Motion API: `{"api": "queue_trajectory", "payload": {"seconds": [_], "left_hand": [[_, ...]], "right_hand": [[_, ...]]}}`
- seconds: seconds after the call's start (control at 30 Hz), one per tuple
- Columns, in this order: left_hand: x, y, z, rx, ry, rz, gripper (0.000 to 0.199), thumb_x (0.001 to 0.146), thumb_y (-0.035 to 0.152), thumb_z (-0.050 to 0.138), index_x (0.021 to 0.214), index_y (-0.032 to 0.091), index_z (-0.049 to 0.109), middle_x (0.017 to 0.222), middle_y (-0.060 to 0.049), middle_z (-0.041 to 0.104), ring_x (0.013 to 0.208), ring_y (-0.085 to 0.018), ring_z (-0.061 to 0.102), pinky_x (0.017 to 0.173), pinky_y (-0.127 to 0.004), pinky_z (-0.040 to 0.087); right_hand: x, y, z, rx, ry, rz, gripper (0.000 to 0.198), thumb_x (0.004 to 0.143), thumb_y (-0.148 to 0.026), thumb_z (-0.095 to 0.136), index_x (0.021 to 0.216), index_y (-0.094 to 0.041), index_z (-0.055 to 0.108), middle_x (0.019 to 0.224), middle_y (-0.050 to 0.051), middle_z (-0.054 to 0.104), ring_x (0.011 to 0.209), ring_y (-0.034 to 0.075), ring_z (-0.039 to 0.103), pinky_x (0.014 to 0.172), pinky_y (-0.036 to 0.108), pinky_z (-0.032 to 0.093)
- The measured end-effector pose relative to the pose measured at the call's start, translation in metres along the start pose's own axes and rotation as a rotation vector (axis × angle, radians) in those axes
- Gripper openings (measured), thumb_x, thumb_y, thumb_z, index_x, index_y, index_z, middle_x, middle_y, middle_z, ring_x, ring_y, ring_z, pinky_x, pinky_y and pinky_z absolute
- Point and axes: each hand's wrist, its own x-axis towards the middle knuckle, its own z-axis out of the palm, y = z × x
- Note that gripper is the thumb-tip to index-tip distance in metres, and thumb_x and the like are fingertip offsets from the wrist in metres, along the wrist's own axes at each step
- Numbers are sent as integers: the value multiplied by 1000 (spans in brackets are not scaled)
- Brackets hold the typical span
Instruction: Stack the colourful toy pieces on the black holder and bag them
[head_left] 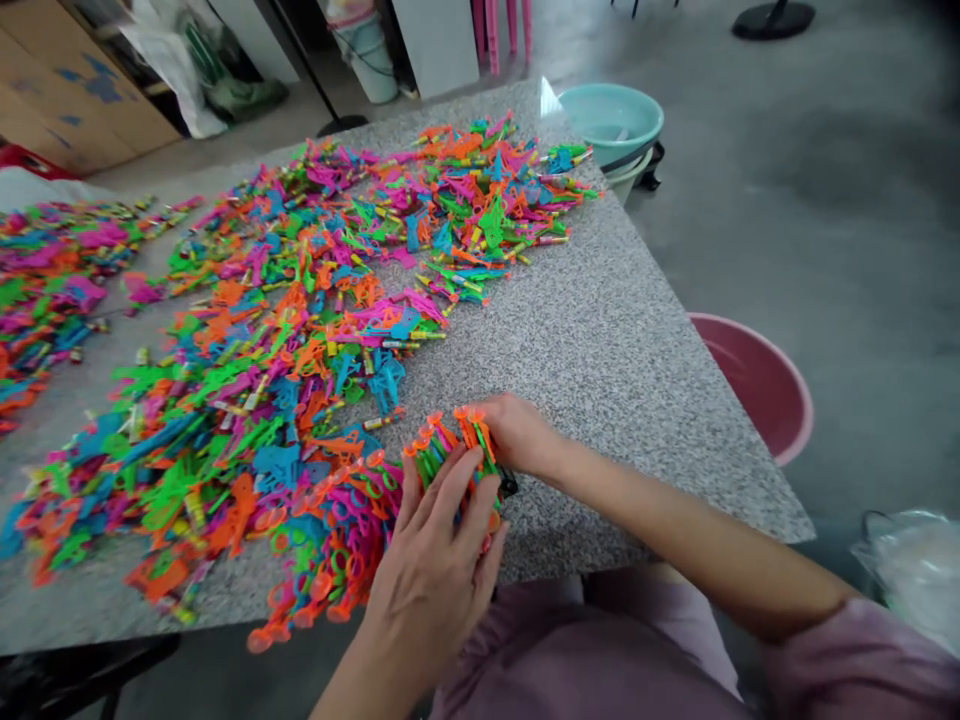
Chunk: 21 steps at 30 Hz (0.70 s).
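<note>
Bright plastic toy guns (337, 540) stand packed side by side in a row along the table's near edge, with clear orange suction-cup tips along both sides. My left hand (439, 560) lies over the right part of this row, its fingers curved across the toys and its thumb on the near side. At the row's right end, my right hand (517, 430) is closed around the last orange toy guns (474, 432); its fingertips are hidden behind them. Just below the right hand shows a small black piece (509, 485), too little visible to name.
A large loose heap of the same coloured toys (285, 400) spreads over the speckled stone table (592, 330), with another heap (60, 270) at far left. Off the right edge stand a red basin (757, 390) and a light blue basin (615, 115). A clear plastic bag (911, 570) lies at lower right.
</note>
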Motion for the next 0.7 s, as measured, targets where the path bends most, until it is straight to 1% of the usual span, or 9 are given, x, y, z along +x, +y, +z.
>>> {"api": "queue_trajectory", "payload": {"seconds": [0.1,0.23,0.37,0.4,0.47,0.53,0.6,0.67,0.7], "left_hand": [[-1,-1,0,14,9,17,34,93,18,49,127,15,54,138,-14,54,130,-28,51,118,-58,26],[-1,-3,-1,21,-3,36,38,94,18,46,132,17,50,144,-12,51,132,-29,50,117,-62,23],[-1,-3,-1,22,-56,21,37,93,20,47,130,17,51,144,-12,52,133,-31,48,113,-66,26],[-1,-2,-1,23,-62,12,36,93,20,47,129,17,52,144,-11,53,133,-31,49,112,-67,28],[-1,-1,-2,26,-59,-3,36,93,19,47,128,18,53,142,-11,54,131,-30,50,110,-67,32],[-2,0,-2,24,-31,-10,34,92,20,48,126,19,54,140,-10,57,129,-30,53,109,-66,35],[-3,1,-1,18,21,-17,32,92,22,48,123,19,57,136,-9,60,127,-29,55,110,-63,35],[-3,0,0,17,78,-16,29,92,22,48,119,19,59,133,-8,63,124,-27,57,113,-59,34],[-3,-2,1,23,95,-4,29,92,22,48,118,19,60,132,-7,63,124,-26,58,114,-57,33]], "right_hand": [[5,1,-2,20,5,31,15,87,-24,54,88,-18,68,78,4,69,70,16,58,63,24,34],[13,1,-2,29,-94,74,12,82,-22,59,80,-17,69,79,4,70,70,16,60,61,23,35],[9,-4,3,11,-28,125,19,87,-23,53,87,-19,71,83,6,72,75,18,63,63,24,39],[8,-3,2,10,-27,116,19,87,-22,52,89,-19,71,84,5,72,77,18,64,65,24,40],[13,5,-3,43,-109,7,15,84,-20,59,94,-20,71,87,4,72,80,18,65,69,24,44],[30,19,-17,96,-177,-102,27,76,-19,70,104,-20,69,97,3,72,83,17,64,74,25,46],[59,34,-36,54,-51,-31,42,75,-22,75,116,-18,64,112,7,68,91,18,64,82,28,47],[93,46,-53,-109,192,165,45,84,-26,68,126,-15,57,124,14,62,105,23,60,90,32,46],[109,49,-59,-195,272,243,42,88,-25,62,129,-14,55,127,16,60,112,25,57,92,34,45]]}}
